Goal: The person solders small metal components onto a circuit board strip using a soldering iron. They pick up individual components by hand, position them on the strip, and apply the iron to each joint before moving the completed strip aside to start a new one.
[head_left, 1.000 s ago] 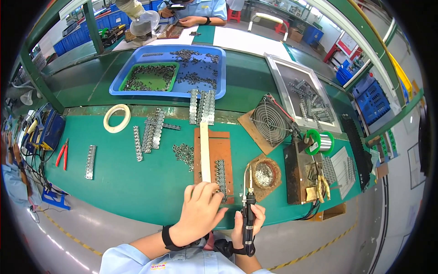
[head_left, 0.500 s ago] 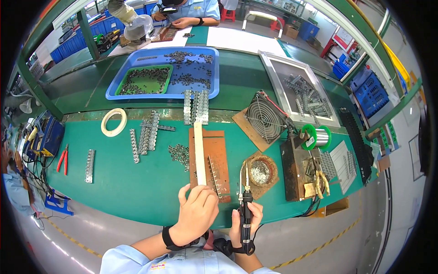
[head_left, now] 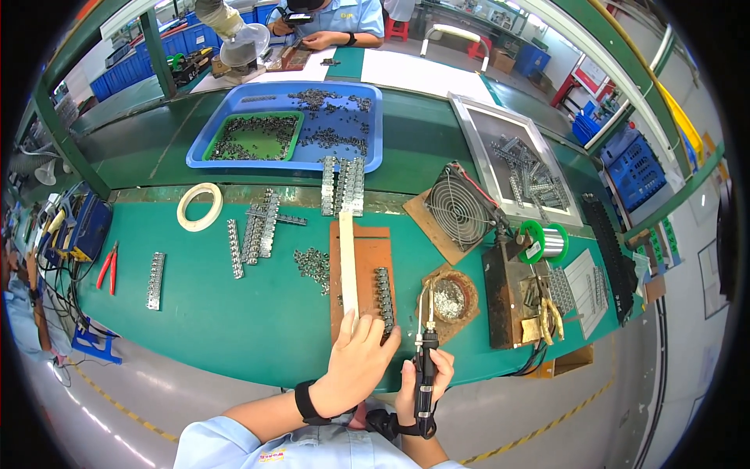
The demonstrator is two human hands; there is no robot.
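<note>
My left hand (head_left: 361, 361) reaches over the near end of a brown board (head_left: 363, 270). Its thumb and finger close around the near end of a strip of small dark-and-silver parts (head_left: 383, 291); the exact grip is partly hidden. Other fingers of that hand rest at the end of a long pale bar (head_left: 348, 262) lying along the board. In my right hand (head_left: 406, 391) is a soldering iron (head_left: 426, 363) with a black handle, its metal tip pointing up and away. The tip stands beside a round pot of silvery bits (head_left: 450, 300).
Loose small parts (head_left: 312, 266) and metal strips (head_left: 262, 227) lie left of the board. A tape roll (head_left: 199, 207) and red-handled pliers (head_left: 108, 270) are farther left. Beyond stand a blue tray (head_left: 285, 125) and a fan (head_left: 455, 207). A solder wire spool (head_left: 544, 243) sits right. A co-worker (head_left: 332, 23) sits opposite.
My left hand has shifted right from the pale bar to the strip. The strip showed a thin row of pins and now shows blocky parts. My right hand keeps the soldering iron.
</note>
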